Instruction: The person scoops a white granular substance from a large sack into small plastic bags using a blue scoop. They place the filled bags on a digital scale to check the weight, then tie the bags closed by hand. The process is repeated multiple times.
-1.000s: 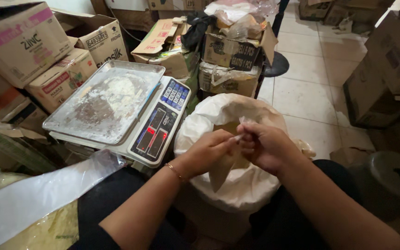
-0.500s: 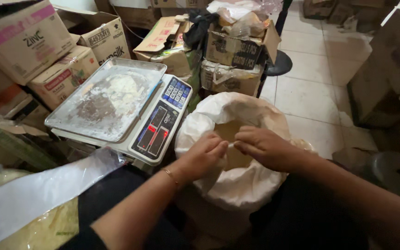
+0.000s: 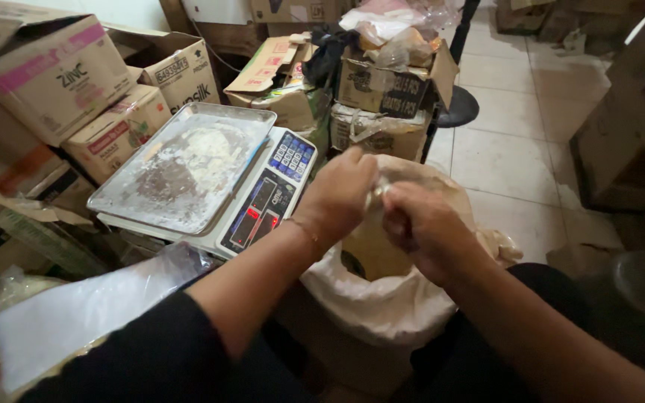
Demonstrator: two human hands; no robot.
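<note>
From the head camera, both hands meet above one open white sack (image 3: 382, 306) of pale powder between the person's knees. The left hand (image 3: 337, 198) and right hand (image 3: 416, 224) curl their fingers closed around one small clear plastic bag (image 3: 377, 195), pinched between them. Left of the sack stands one digital scale (image 3: 266, 201) bearing one floury metal tray (image 3: 181, 168). Beyond, one white-and-pink carton (image 3: 50, 75) and several brown cartons (image 3: 386, 86) are stacked.
</note>
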